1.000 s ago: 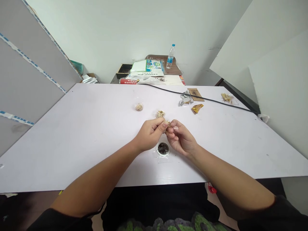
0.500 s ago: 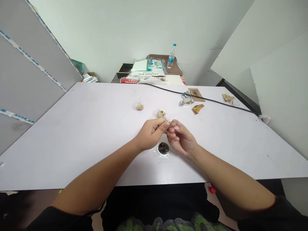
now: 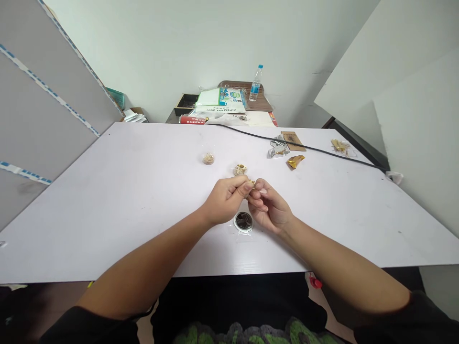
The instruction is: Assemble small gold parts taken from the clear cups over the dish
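Above the middle of the white table, my left hand (image 3: 228, 198) is closed, thumb pressed against the bent fingers. My right hand (image 3: 271, 205) meets it, with thumb and fingertips pinched together. Between the fingertips shows a tiny gold-coloured piece (image 3: 252, 182); most of it is hidden, so its kind cannot be made out. Just beyond my hands sits a small gold and cream openwork object (image 3: 240, 169). Below them, a round black disc with a white rim (image 3: 243, 221) lies on clear plastic wrap. A little bundle of pale, thin pieces (image 3: 208, 158) lies farther left.
A black cable (image 3: 315, 149) crosses the table's far right. Near it are a silver packet (image 3: 278, 151), a brown card (image 3: 293, 141), a folded gold wrapper (image 3: 295, 162) and gold scraps (image 3: 340, 146). Behind the table, a water bottle (image 3: 255, 85) stands on a brown tray (image 3: 263, 103).
Both hands stay in nearly the same place. Only the fingertips shift slightly around the small gold-coloured piece.
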A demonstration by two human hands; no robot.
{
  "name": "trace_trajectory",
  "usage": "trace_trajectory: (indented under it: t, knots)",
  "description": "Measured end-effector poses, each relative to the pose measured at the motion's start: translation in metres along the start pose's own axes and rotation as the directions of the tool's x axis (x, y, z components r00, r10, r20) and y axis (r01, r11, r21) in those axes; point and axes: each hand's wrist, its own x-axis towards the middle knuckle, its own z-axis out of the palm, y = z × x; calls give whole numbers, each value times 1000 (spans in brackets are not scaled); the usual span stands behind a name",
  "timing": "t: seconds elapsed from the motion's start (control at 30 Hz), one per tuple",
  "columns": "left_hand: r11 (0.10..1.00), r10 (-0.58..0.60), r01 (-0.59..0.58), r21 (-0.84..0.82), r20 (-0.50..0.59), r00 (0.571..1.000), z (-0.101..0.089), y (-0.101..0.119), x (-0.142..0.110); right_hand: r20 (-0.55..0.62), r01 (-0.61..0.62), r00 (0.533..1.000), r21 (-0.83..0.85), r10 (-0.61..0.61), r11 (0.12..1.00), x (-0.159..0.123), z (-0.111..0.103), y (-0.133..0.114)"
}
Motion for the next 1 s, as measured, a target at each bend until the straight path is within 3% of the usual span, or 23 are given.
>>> trace_trajectory:
  t: [0.3, 0.7, 1.0]
  knots:
    - [993, 58, -56, 106, -21, 998, -2, 3, 0, 5, 35, 999, -39, -35, 999, 0, 0, -2]
    - [997, 36, -37, 67, 19, 999, -4, 2, 1, 11, 16, 1000, -31, -16, 999, -1, -2, -1]
    - [998, 49, -50, 33, 23, 999, -3, 2, 0, -82, -8, 997, -19, 7, 1000, -1, 3, 1]
